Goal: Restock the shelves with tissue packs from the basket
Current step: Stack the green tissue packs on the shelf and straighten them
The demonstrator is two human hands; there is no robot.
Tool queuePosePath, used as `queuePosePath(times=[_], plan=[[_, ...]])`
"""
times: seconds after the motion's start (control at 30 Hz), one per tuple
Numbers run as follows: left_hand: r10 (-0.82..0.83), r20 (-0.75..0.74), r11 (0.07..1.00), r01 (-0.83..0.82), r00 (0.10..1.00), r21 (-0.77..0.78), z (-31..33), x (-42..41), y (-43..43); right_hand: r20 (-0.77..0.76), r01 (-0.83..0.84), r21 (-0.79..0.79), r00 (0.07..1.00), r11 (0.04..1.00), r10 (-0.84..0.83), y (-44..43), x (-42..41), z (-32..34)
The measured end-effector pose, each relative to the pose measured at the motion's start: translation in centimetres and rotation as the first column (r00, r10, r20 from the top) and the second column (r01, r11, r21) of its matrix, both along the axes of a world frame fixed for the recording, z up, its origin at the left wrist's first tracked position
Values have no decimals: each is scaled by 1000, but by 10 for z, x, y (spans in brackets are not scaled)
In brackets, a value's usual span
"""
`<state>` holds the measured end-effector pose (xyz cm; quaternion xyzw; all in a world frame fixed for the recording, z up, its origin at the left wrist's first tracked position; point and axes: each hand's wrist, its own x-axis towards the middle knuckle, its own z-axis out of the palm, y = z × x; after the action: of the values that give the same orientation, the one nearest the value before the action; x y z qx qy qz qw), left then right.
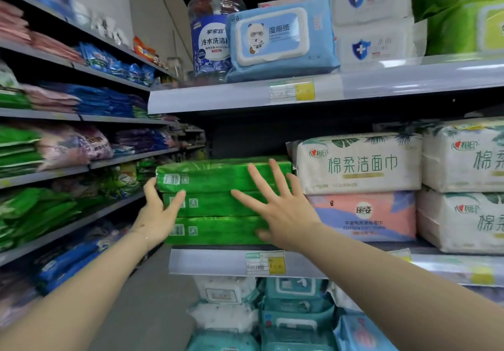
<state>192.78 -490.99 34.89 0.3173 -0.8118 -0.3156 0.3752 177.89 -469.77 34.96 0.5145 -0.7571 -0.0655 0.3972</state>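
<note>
The green tissue packs wear glossy, slightly crinkled plastic film. The shelf edge looks like smooth painted metal under a shiny clear plastic strip.

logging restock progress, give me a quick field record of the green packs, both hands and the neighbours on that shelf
stack: three flat green plastic tissue packs, piled on middle shelf
left hand: open, at stack's left end
right hand: open, fingers spread, against stack's front
right neighbour: white leaf-print pack atop pink-and-blue pack
basket: not in view
</note>
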Motion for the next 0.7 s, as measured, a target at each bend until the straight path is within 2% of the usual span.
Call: queuePosePath(times=[0.1, 0.17, 0.3, 0.6, 0.7], plan=[[21, -131, 994, -8, 991, 105, -1, -17, 14, -2, 43, 19, 999, 999, -43, 0, -10, -1], [55, -184, 992, -33, 981, 121, -4, -25, 19, -28, 45, 11, 999, 999, -44, 4, -13, -1], [84, -166, 993, -68, 983, 101, -8, -32, 23, -48, 41, -10, 998, 999, -41, 8, -16, 0], [99, -186, 986, -71, 978, 151, -12, -35, 20, 38, 106, -17, 994, 994, -105, -3, -2, -8], [243, -266, 970, -238, 933, 54, -12, -40, 33, 47, 122, -25, 992, 992, -121, 0, 1, -8]])
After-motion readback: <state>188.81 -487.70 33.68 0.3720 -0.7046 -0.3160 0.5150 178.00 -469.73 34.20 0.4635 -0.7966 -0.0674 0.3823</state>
